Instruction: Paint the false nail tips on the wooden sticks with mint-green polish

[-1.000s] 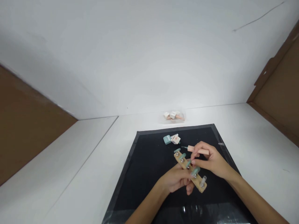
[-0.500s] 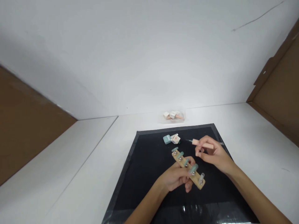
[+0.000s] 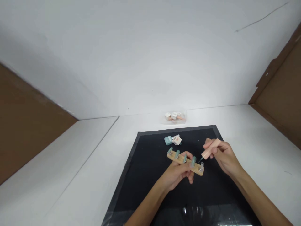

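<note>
My left hand grips a wooden nail display stand from below, thumb on its near side. Several false nails stand along it on small metal mounts; most are coated green, like this green nail. At the right end the clear nail looks uncoated. Pinched in my right hand is a nail polish brush with a pink handle. It slants down to the left, and its dark green tip is close to the clear nail; whether they touch I cannot tell.
A green polish bottle and a whitish box-shaped bottle lie on the black mat. Behind the mat, a clear tray holds several white-and-pink pieces. A white wall rises at the back, with brown panels at both sides.
The stand has turned flatter, its right end rising. My right hand has tilted the brush from nearly level to pointing down, bringing its tip beside the clear nail.
</note>
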The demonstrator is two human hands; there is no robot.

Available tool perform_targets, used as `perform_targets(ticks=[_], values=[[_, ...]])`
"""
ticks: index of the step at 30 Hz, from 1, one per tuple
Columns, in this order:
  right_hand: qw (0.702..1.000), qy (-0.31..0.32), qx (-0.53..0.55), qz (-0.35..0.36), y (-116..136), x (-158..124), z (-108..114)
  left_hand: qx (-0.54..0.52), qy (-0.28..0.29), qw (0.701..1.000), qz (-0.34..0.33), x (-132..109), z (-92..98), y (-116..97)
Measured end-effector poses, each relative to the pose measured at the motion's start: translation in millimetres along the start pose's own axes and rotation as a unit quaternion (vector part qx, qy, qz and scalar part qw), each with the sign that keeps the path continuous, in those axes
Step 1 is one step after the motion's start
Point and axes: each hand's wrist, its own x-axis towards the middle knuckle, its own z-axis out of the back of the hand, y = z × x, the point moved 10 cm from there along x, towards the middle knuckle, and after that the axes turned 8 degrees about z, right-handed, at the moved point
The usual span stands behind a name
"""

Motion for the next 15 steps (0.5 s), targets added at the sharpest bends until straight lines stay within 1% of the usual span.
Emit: perform_targets(ticks=[3,5,8,11,12,15], values=[[0.999,0.039,-0.021,-0.005,-1.9,-0.7,-9.2,0.010,0.005,1.000,0.009,0.0,-0.8,2.3],[0.997,0.045,-0.058,-0.018,-4.7,-0.8,-9.2,0.012,0.011,1.000,0.008,-0.1,-3.0,1.5],[0.995,0.005,-0.100,-0.027,-5.4,-0.2,0.9,0.016,0.014,1.000,0.005,-0.7,-6.1,-0.9],[0.994,-0.043,-0.096,-0.027,-4.3,-0.6,10.2,0.030,0.002,0.999,0.015,-1.5,-5.8,-0.5],[0.995,-0.045,-0.087,-0.028,-4.4,-0.8,10.0,0.036,-0.003,0.999,0.017,-1.8,-5.0,-0.2],[0.996,-0.018,-0.076,-0.039,-7.2,-0.7,3.6,0.046,-0.015,0.999,0.021,-2.0,-3.2,0.4]])
